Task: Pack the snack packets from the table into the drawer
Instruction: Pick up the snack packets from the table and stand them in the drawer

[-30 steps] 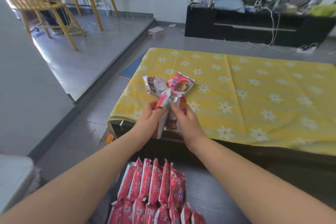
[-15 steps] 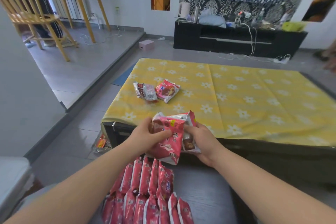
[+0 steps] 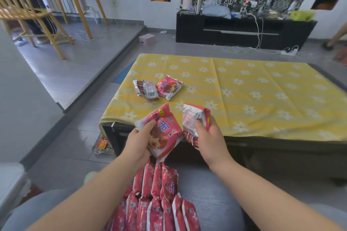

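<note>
Left hand [image 3: 138, 142]: thumb on top, fingers curled beneath, gripping a square red packet [image 3: 165, 135] of glossy, crinkled film, printed face up, over the table's near edge.
On the cloth: near the table's left edge, a flat silver-backed packet [image 3: 145, 89] touches a pillow-shaped printed packet [image 3: 169, 87].
Drawer [image 3: 212, 189]: dark wood-grain floor; packed packets [image 3: 159, 204] stand on edge in two tight rows along its left side.
Right hand [image 3: 210, 137]: clasps a pale-backed packet [image 3: 194, 118], held upright just beside the red one.
Table [image 3: 262, 90]: yellow cloth with white flowers and soft creases over a dark body.
</note>
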The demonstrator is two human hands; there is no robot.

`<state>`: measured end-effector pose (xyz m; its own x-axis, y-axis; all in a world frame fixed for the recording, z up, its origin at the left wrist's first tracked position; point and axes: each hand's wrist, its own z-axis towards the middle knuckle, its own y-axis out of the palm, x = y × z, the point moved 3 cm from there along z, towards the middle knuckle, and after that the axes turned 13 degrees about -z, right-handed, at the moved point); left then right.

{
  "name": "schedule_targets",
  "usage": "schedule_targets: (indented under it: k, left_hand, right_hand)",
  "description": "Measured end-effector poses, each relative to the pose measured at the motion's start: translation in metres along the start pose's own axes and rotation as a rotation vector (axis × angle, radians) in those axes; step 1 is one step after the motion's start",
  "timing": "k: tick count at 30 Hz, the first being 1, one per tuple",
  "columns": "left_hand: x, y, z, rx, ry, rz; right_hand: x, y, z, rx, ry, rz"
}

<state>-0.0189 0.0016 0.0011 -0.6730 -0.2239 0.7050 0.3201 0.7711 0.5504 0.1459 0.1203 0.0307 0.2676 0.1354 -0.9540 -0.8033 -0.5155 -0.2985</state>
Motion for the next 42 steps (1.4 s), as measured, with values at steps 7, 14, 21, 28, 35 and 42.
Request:
schedule_targets:
  k: [7, 14, 21, 28, 35, 42]
  left_hand:
    - [-0.011, 0.007, -0.006, -0.112, 0.183, 0.121]
    - [-0.04, 0.02, -0.02, -0.37, 0.145, 0.525]
    - [-0.031, 0.018, -0.015, -0.372, 0.058, 0.589]
    - [-0.039, 0.007, -0.009, -0.358, 0.051, 0.787]
    - [-0.066, -0.01, 0.013, -0.277, -0.162, 0.681]
    - [-0.1, -0.015, 0.035, -0.17, -0.219, 0.852]
  right_hand:
    - [0.024, 0.025, -0.006, 0.002, 0.349, 0.107]
    - [0.024, 0.032, -0.01, -0.021, 0.321, 0.168]
    - [0.023, 0.027, -0.011, 0.017, 0.09, -0.087]
    - [0.046, 0.037, -0.011, -0.07, 0.089, -0.144]
    - [0.082, 0.042, -0.01, -0.208, 0.226, -0.238]
    - [0.107, 0.04, -0.006, -0.4, 0.284, -0.307]
